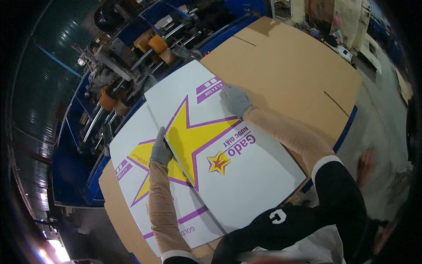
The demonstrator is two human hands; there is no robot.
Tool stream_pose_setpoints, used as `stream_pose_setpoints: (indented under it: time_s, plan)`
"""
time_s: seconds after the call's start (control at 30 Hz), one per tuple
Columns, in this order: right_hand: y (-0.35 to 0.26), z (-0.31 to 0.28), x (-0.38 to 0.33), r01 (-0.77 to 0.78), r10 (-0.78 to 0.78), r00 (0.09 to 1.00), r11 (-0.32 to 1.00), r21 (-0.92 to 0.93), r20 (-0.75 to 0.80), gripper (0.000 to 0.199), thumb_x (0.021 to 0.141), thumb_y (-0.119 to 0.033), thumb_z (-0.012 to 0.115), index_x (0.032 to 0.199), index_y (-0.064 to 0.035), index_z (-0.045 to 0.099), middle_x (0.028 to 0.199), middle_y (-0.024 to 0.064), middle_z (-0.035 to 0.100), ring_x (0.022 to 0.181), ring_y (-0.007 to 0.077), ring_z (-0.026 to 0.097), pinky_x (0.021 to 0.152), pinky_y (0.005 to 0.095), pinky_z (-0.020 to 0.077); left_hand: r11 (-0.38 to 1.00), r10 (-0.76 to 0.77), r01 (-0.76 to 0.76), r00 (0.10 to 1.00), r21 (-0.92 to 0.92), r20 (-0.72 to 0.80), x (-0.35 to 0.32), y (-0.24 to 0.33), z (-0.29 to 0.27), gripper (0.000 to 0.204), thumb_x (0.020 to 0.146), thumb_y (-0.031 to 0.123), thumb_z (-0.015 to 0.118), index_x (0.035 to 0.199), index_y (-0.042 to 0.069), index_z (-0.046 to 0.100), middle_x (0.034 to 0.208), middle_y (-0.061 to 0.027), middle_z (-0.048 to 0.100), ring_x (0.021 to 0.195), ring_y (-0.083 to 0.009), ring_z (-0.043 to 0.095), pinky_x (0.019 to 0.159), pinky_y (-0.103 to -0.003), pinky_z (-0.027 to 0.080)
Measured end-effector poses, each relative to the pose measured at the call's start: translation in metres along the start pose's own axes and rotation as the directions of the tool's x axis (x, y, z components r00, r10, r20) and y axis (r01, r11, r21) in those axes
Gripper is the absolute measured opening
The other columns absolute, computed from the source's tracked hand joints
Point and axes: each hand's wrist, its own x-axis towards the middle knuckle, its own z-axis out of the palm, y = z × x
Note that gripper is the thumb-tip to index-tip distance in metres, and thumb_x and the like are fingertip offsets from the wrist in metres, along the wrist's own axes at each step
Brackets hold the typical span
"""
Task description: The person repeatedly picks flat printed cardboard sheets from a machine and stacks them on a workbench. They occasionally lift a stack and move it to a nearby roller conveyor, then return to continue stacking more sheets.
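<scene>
A white cardboard sheet (259, 176) printed with a large yellow star and purple lettering lies slanted in front of me. Its left edge overlaps another printed white sheet (125, 141) with the same star pattern, out of line with it. Wearing a grey glove, my left hand (161, 152) is closed at the upper sheet's left edge, thumb or finger pointing away from me; some fingers are hidden. My right hand (235, 101), also gloved in grey, grips that sheet's right edge, its fingertips curled near the purple printed block.
Beneath the sheets spreads plain brown cardboard (290, 75) with slots cut in it, on a blue support (347, 127). A blue machine with metal shafts and orange rollers (157, 44) borders the far left side. Grey concrete floor (373, 132) lies to the right.
</scene>
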Motion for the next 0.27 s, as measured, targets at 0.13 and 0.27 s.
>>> stream_pose_setpoints:
  time_s: [0.13,0.27]
  plan:
    - [0.01,0.015,0.066,-0.212,0.232,0.972,0.924,0.318,-0.028,0.029,0.087,-0.025,0.052,0.1,-0.0033,0.066,0.098,0.0184,0.067,0.092,0.0346,0.065,0.074,0.0486,0.0523,0.932,0.31,-0.263,0.935,0.248,-0.172,0.012,-0.014,0.012,0.048,0.094,0.042,0.052,0.117,0.001,0.059,0.108,-0.0117,0.063,0.096,-0.0199,0.061,0.077,-0.031,0.052]
    - [0.015,0.025,0.124,-0.125,0.077,0.958,0.979,0.161,0.276,0.03,0.089,-0.032,0.053,0.107,-0.0116,0.065,0.105,0.0235,0.064,0.104,0.0347,0.062,0.091,0.043,0.0478,0.764,0.564,-0.529,0.826,0.369,0.016,0.01,-0.001,0.026,0.054,0.096,0.039,0.049,0.134,0.001,0.047,0.129,-0.0146,0.055,0.117,-0.0217,0.053,0.099,-0.03,0.043]
